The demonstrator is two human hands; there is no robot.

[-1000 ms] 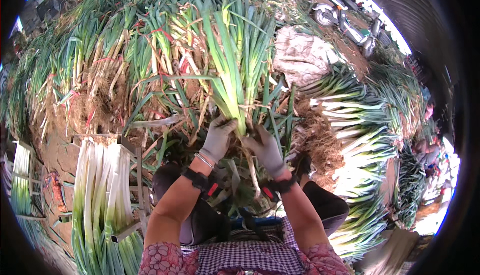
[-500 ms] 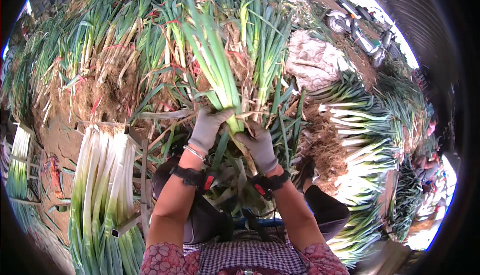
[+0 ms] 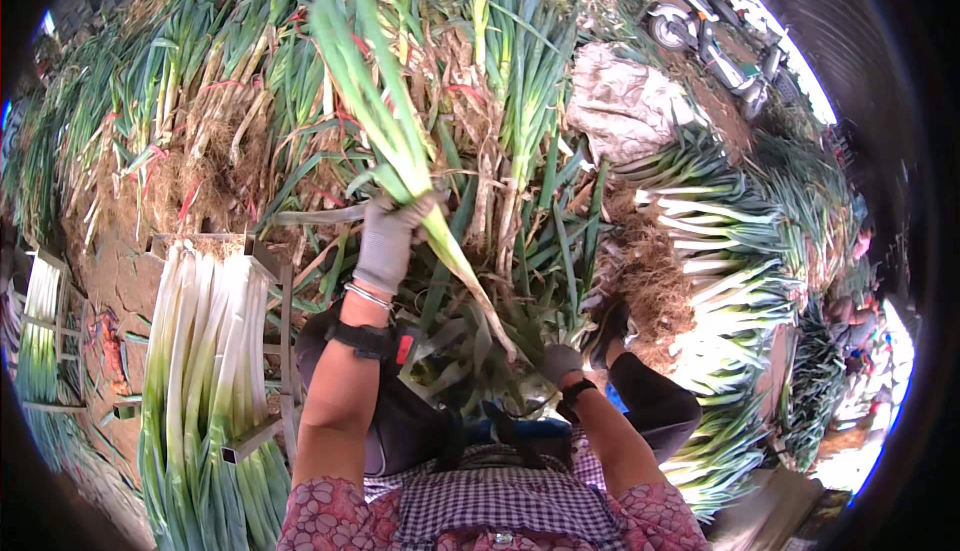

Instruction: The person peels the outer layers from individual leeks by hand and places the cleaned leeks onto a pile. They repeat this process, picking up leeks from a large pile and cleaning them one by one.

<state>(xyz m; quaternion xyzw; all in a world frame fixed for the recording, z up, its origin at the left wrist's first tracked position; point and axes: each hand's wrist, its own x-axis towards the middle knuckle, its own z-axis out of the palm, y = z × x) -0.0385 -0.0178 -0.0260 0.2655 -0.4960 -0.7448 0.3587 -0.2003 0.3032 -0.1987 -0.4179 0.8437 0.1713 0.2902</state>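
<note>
My left hand, in a grey-white glove, is wrapped round the middle of a leek. Its green leaves reach up and left over the pile, while the pale shaft slants down to the right and ends in a brownish root end. My right hand, gloved too, is lower down by my right knee, a little right of that root end and apart from it. Its fingers are blurred and mostly hidden. Loose leaves and peelings lie below the held leek, between my legs.
Untrimmed leeks with roots and red ties heap up ahead. On the left, clean leeks lie in a metal frame. A row of leeks runs down the right, near a pale sack. A scooter stands far right.
My right hand has let go of the leek and moved down and right toward my knee. My left hand has shifted slightly left and up with the leek, tilting its leaves further left.
</note>
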